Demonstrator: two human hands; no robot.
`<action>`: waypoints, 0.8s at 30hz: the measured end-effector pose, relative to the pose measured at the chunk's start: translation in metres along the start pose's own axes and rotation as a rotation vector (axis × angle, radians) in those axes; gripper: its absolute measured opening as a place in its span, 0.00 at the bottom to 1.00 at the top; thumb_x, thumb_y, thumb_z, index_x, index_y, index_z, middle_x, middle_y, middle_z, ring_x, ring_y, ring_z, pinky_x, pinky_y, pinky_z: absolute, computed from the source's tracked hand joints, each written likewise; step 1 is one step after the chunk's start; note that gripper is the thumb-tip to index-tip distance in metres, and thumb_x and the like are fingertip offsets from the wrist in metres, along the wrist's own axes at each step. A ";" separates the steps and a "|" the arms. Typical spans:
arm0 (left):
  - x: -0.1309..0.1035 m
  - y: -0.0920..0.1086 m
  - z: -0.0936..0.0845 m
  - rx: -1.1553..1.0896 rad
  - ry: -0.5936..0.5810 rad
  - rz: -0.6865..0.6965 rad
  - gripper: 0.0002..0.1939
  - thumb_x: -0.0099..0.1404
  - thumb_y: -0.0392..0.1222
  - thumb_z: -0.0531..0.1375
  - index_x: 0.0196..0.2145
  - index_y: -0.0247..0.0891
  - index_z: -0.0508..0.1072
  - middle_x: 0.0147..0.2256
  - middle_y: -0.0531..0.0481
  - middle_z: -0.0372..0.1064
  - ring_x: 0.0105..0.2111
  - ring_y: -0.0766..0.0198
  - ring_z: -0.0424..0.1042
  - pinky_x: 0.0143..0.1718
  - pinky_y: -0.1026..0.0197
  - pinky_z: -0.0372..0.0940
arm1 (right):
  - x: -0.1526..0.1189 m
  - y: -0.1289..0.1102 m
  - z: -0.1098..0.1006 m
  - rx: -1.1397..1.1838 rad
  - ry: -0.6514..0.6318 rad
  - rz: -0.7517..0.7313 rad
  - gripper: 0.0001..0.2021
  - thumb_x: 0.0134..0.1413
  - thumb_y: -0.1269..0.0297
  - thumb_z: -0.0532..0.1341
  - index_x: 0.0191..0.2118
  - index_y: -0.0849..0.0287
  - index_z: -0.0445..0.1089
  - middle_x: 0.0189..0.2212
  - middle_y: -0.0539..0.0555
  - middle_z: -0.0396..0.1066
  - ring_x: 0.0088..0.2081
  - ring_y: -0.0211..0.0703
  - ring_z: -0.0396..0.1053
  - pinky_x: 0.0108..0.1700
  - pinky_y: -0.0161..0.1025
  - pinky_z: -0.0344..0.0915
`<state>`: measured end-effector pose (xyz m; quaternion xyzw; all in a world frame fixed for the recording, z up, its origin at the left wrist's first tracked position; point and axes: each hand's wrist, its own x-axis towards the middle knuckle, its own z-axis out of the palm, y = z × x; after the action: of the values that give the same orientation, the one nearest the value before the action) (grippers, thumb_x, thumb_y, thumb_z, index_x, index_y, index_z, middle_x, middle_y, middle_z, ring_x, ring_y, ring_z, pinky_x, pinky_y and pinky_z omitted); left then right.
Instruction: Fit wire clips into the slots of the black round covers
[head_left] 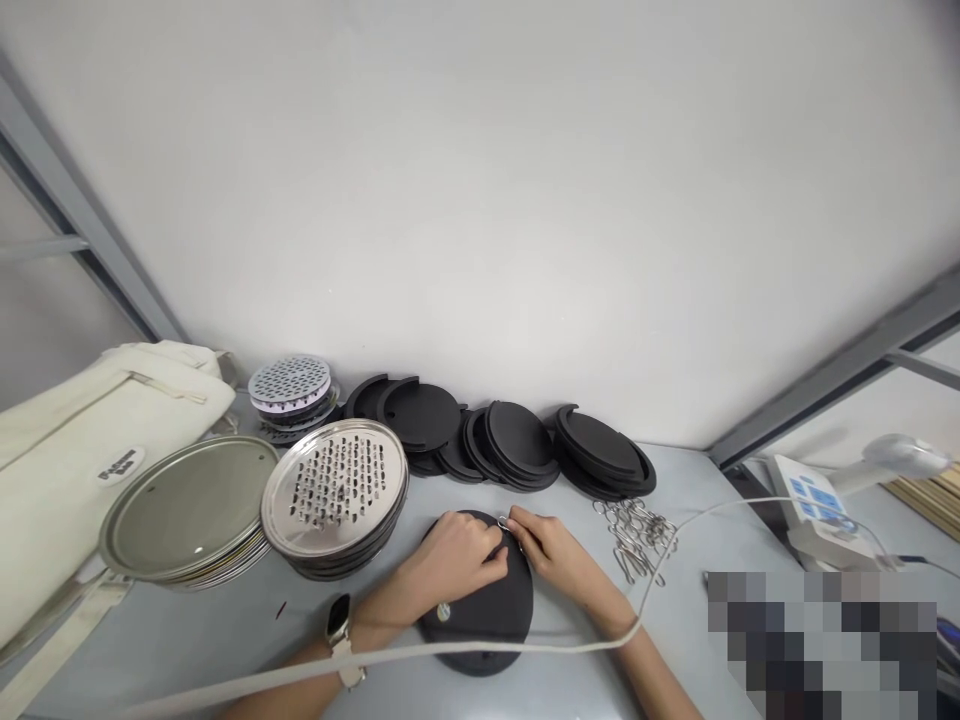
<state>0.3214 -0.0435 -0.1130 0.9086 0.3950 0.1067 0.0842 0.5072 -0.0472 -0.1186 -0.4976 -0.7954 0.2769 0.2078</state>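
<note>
A black round disc (487, 625) with a small round sticker lies on the grey table in front of me. My left hand (461, 555), its fingers curled, grips the disc's far part. At that same far edge my right hand (553, 548) pinches a small bent metal wire hook (503, 521). How the hook meets the disc is partly hidden by my fingers. To the right of my right hand lies a loose pile of similar wire hooks (637, 530).
Stacked metal grater discs (337, 485) and round metal plates (195, 505) stand left. Behind are black rimmed discs (521, 440) and more perforated discs (290, 382). A cream bag (82, 450) fills the left edge. A white cable (420, 650) crosses my arms; a white device (814, 500) sits right.
</note>
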 end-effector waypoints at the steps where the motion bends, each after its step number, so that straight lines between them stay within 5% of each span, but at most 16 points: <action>1: 0.000 0.000 0.000 0.001 -0.003 0.001 0.11 0.65 0.43 0.52 0.32 0.36 0.72 0.28 0.47 0.73 0.30 0.59 0.73 0.31 0.61 0.60 | 0.000 -0.001 -0.001 0.001 -0.005 0.000 0.13 0.65 0.61 0.45 0.28 0.56 0.56 0.21 0.46 0.58 0.23 0.37 0.56 0.30 0.34 0.53; 14: -0.001 -0.002 -0.007 0.018 -0.046 0.052 0.09 0.66 0.43 0.56 0.43 0.40 0.68 0.33 0.50 0.72 0.33 0.58 0.73 0.32 0.61 0.61 | 0.000 -0.003 -0.007 -0.008 -0.045 0.009 0.15 0.65 0.61 0.45 0.27 0.56 0.56 0.20 0.46 0.57 0.24 0.37 0.57 0.30 0.34 0.53; 24: -0.005 0.001 -0.015 0.097 -0.052 0.124 0.08 0.69 0.43 0.51 0.42 0.39 0.64 0.35 0.48 0.68 0.34 0.58 0.71 0.34 0.60 0.62 | -0.003 -0.001 -0.012 -0.022 -0.088 0.019 0.15 0.64 0.62 0.45 0.28 0.57 0.59 0.21 0.48 0.61 0.24 0.37 0.59 0.31 0.35 0.55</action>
<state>0.3148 -0.0463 -0.0993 0.9367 0.3404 0.0687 0.0438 0.5150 -0.0479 -0.1090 -0.4947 -0.8020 0.2916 0.1642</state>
